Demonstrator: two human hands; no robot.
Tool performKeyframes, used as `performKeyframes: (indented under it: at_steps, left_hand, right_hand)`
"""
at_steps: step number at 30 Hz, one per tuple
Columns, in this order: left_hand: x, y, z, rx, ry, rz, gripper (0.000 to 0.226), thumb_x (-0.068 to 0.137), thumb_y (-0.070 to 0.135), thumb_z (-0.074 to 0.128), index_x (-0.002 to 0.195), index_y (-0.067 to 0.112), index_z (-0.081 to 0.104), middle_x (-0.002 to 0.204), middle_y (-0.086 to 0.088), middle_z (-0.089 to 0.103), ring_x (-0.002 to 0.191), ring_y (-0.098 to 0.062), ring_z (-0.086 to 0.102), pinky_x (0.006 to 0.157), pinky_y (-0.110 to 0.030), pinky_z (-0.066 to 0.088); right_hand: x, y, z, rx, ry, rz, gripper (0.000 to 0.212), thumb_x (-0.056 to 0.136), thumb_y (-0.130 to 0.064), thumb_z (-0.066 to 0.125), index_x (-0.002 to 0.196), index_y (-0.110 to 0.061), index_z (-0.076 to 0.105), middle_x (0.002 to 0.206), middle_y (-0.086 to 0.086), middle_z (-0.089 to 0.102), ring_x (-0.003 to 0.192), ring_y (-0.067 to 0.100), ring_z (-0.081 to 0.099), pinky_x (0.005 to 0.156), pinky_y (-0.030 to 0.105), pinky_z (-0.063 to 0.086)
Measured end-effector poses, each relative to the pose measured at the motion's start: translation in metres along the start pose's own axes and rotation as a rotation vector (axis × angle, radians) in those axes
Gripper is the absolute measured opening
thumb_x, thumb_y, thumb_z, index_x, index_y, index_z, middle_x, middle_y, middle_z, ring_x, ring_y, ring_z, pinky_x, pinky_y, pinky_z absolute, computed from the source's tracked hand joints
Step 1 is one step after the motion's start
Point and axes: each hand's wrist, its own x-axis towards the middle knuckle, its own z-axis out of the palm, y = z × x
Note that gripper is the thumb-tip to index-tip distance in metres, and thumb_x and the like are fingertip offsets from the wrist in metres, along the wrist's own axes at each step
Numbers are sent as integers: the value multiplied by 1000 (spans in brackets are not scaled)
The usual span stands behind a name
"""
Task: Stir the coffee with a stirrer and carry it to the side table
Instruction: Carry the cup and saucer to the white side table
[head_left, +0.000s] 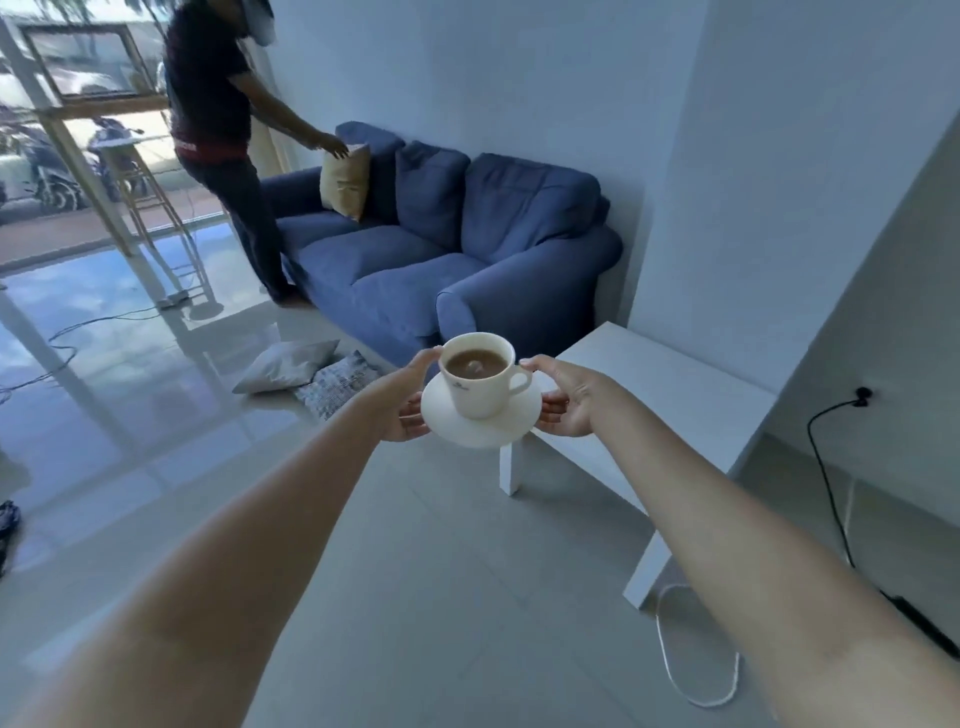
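The left hand (402, 402) and the right hand (569, 397) are both closing on opposite edges of the white saucer (480, 423), fingers tucked beneath its rim and thumbs reaching up beside the white cup (480, 379), so the 2 hands are sharing the load between them. The cup is standing upright at the middle of the saucer, its handle pointing toward the right hand, and the coffee (478, 364) is sitting fairly high inside it, with a pale spot on the surface that cannot be identified; no stirrer is showing anywhere. The saucer is hanging in the air just beside the near corner of the white side table (649, 384), not yet over its top. The carrying step is looking nearly finished. To do it well, the person is best keeping the saucer level, moving both hands together at an even, slow pace, bringing the saucer fully over the table top before lowering, and setting it down flat. A tilt or a sudden stop is likely to slop coffee over the rim. Beyond the table a blue sofa (467, 260) is standing against the wall, where another person (218, 130) is handling a cushion (344, 179).
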Motion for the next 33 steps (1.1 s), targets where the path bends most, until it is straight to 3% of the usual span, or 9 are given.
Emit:
performKeyframes:
  at_steps: [7,14,23,26,29,33]
  left_hand:
    - [62,58,78,60,-82,-8,76,50,62,77,102,8,63,91,-6,74,77,-20,71,57,-28,56]
    - [111,96,157,130,-141,-27,67,57,59,77,95,6,62,67,-8,74,65,-22,70,49,-27,55]
    - [175,129,225,162,-265,-96,82,47,58,83,106,4,61,105,-11,70,93,-24,69,69,-35,59]
    - [200,142,245,198,-299,-106,79,53,57,82,107,4,59,108,-11,69,94,-24,68,72,-35,58]
    - [228,161,264,232,-343,-111,76,57,54,82,109,3,58,110,-11,67,92,-24,67,74,-36,58]
    - [260,186,284,304,-395,-131,73,58,53,82,106,3,57,107,-11,67,87,-24,67,67,-36,58]
  right_hand:
    - [41,-56,-66,64,82,-7,45,68,-31,79,89,3,58,90,14,66,78,23,65,60,31,54]
    - [74,-95,-129,144,165,-35,51,66,-30,81,97,3,58,95,14,66,80,23,66,64,32,54]
    - [111,-126,-190,239,230,-26,52,66,-27,81,102,3,57,96,14,64,80,23,65,62,32,54]
    - [131,-135,-204,296,257,-18,55,67,-26,80,106,4,56,96,14,64,81,24,65,69,33,54]
    - [155,-150,-216,351,283,-14,54,68,-23,80,108,5,55,94,14,64,79,24,65,63,33,54]
    - [181,-168,-228,418,321,-3,47,69,-20,78,103,4,56,91,13,63,79,24,64,72,33,53]
